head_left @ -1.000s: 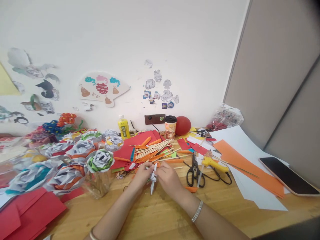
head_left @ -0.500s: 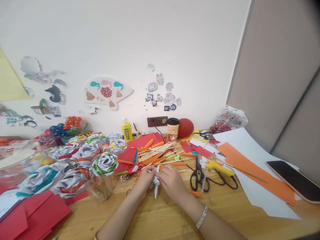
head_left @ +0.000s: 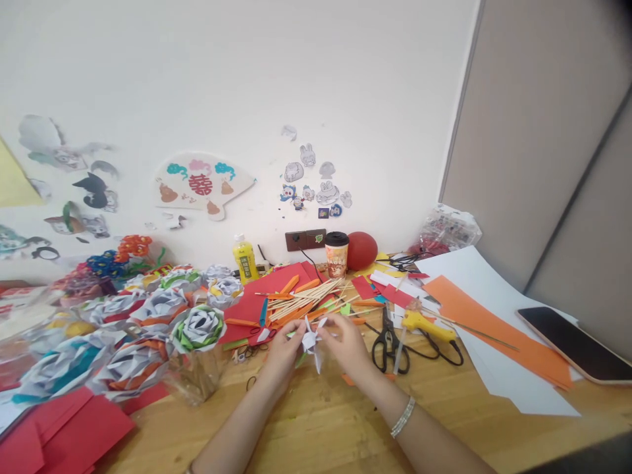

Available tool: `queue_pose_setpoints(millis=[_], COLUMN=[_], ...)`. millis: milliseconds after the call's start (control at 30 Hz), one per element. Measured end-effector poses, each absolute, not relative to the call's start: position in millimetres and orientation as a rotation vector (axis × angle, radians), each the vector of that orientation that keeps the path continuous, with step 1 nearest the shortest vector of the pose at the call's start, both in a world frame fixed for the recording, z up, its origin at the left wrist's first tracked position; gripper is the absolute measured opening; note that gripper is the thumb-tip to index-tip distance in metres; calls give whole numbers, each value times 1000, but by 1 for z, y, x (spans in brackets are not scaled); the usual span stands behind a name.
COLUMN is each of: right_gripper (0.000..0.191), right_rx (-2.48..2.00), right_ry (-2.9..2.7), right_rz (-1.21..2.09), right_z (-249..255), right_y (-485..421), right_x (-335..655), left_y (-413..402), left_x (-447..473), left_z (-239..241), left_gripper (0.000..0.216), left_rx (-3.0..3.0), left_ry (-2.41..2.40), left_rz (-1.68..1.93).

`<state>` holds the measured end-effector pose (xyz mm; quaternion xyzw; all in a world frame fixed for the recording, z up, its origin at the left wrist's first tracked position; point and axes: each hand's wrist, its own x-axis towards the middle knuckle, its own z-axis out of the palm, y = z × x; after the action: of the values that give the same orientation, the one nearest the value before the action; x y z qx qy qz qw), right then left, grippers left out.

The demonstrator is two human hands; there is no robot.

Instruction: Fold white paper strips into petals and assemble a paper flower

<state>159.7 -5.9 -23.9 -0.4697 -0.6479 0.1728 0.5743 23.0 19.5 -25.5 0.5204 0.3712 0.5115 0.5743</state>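
Note:
Between my two hands is a white folded-paper flower (head_left: 311,341), its narrow pointed petals spread outward and one hanging down toward me. My left hand (head_left: 285,349) pinches its left side, where a bit of green shows under the fingers. With thumb and fingertips closed, my right hand (head_left: 345,341) holds a petal on the right side. Just beyond lie thin wooden sticks (head_left: 301,299) and orange paper strips. Black-handled scissors (head_left: 390,345) rest right of my right hand, beside a yellow glue gun (head_left: 429,327).
Finished paper roses (head_left: 200,327) crowd the left, above red paper sheets (head_left: 74,428). A yellow-capped drink bottle (head_left: 245,260), a paper cup (head_left: 336,255) and a red balloon (head_left: 362,250) stand by the wall. White and orange paper (head_left: 498,329) and a phone (head_left: 575,342) lie at right.
My hands have moved slightly apart, and the paper flower's petals now show spread out where they were bunched before. The view has shifted a little to the right.

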Motion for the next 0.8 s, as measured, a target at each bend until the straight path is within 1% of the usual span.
queue_pose_setpoints(millis=[100, 167, 267, 400, 500, 800], right_gripper=[9, 10, 11, 9, 11, 8], right_rx=[-1106, -1109, -1127, -1140, -1137, -1119], right_ry=[-1456, -1422, -1466, -1508, -1505, -1541], right_rz=[676, 690, 601, 468, 359, 185], right_z=[-27, -28, -27, -28, -30, -28], right_y=[0, 2, 2, 0, -2, -6], right_x=[161, 162, 164, 164, 162, 161], left_y=[21, 24, 25, 20, 15, 9], left_x=[23, 20, 16, 14, 17, 20], left_z=[-27, -24, -17, -9, -8, -10], left_gripper=[31, 31, 28, 19, 19, 11], left_rx=[1278, 1377, 1543, 1856, 2021, 2019], left_ry=[863, 900, 954, 1026, 1054, 1106], left_rz=[1188, 1147, 1109, 1170, 1191, 1319])
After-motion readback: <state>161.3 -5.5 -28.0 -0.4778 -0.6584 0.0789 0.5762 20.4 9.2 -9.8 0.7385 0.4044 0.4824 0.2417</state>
